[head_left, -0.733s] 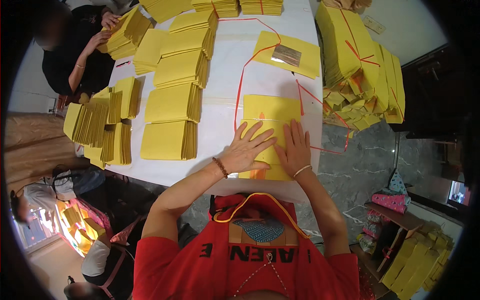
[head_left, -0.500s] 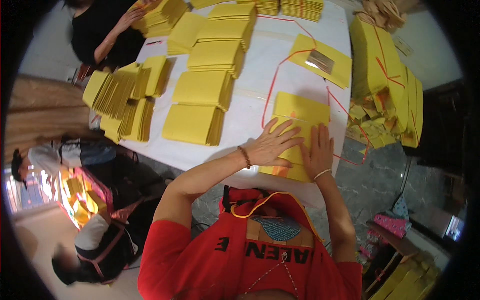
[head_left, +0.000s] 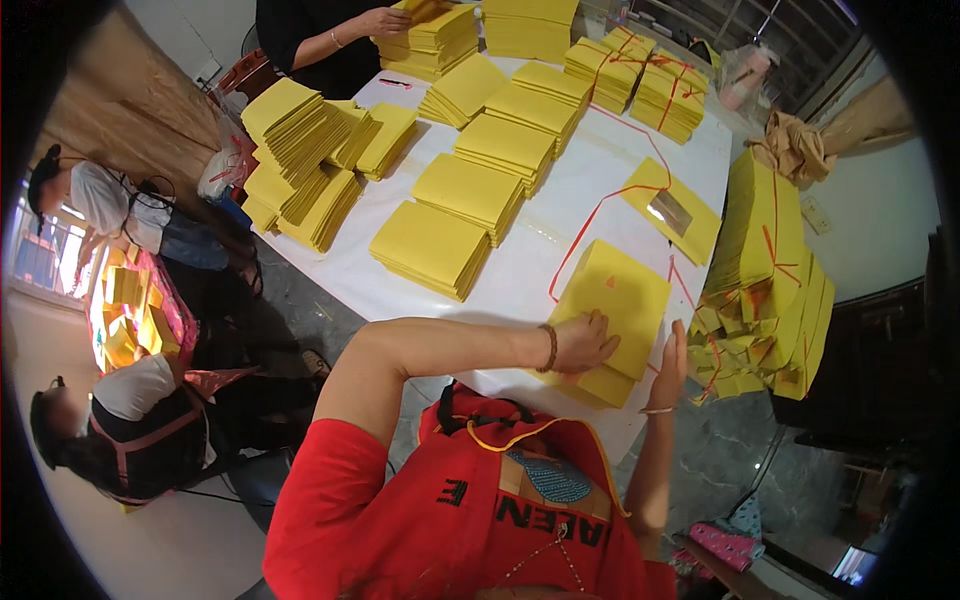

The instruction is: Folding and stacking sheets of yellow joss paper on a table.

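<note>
A yellow envelope stack (head_left: pixel 625 280) lies at the table's near right edge, with a small reddish mark on its upper face. My left hand (head_left: pixel 588 343) rests on the near part of it, fingers curled in. Whether they pinch a flap is hidden. My right hand (head_left: pixel 676 358) stands on edge beside the stack's right side, its fingers straight and holding nothing. A red cord (head_left: pixel 590 222) runs over the table on the left of the stack, and more of it lies on the right. Beyond, another yellow envelope (head_left: pixel 690 225) carries a small clear-looking patch.
Rows of yellow envelope stacks (head_left: pixel 430 245) cover the table's middle and left; cord-tied bundles (head_left: pixel 668 95) stand at the back. A tall tied pile (head_left: pixel 755 235) rises on the right. A co-worker's hand (head_left: pixel 385 20) touches a far stack. Other people sit at the left.
My left hand has gone from lying flat with spread fingers to curled. My right hand has moved off the envelope's face to its right side. The view has shifted, showing more of the table's back.
</note>
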The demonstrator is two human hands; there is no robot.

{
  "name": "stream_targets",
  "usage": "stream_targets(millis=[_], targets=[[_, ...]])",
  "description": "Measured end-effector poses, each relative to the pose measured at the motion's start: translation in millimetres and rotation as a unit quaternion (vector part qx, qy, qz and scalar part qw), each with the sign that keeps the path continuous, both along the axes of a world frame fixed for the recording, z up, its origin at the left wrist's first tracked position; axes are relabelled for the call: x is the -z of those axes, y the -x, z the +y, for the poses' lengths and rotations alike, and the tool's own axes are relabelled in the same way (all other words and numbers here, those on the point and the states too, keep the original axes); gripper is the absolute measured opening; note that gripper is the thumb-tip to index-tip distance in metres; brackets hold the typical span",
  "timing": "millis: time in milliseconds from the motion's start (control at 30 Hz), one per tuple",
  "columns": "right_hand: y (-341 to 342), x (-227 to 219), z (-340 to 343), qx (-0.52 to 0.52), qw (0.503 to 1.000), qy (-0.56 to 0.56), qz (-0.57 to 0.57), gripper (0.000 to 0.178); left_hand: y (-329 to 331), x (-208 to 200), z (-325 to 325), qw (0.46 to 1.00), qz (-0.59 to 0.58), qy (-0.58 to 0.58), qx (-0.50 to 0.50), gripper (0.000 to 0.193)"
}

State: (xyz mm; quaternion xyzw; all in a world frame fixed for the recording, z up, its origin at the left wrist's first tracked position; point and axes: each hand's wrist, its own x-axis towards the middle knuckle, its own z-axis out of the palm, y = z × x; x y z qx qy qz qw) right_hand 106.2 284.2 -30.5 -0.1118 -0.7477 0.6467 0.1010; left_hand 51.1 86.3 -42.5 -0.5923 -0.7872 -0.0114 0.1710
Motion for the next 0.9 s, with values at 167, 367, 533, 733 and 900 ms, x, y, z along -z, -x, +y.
stream_targets(millis=[167, 367, 533, 733, 900], targets=[[-29.1, 8.5, -10.3, 0.016, 0.998, -0.023, 0.052, 0.043, -15.3, -14.6, 23.0, 0.988, -0.053, 0.015, -0.141, 0.043], [-39.6, 5.6, 1.1, 0.062, 0.988, -0.098, 0.103, 0.045, 13.5, -45.3, -43.7, 0.964, -0.021, -0.25, -0.092, 0.046], [-39.2, 21.9, 1.9, 0.039, 0.994, -0.081, 0.062, 0.044, 34.0, -82.4, -191.2, 0.945, 0.036, -0.197, -0.258, 0.048], [-30.0, 24.5, -14.7, -0.024, 0.996, -0.064, 0.064, 0.04, 32.0, -37.9, -262.4, 0.951, -0.026, -0.075, -0.297, 0.048], [-28.7, 23.0, -19.7, -0.039, 0.992, -0.104, 0.058, 0.038, 35.4, -22.3, -260.4, 0.938, -0.087, -0.066, -0.328, 0.047]])
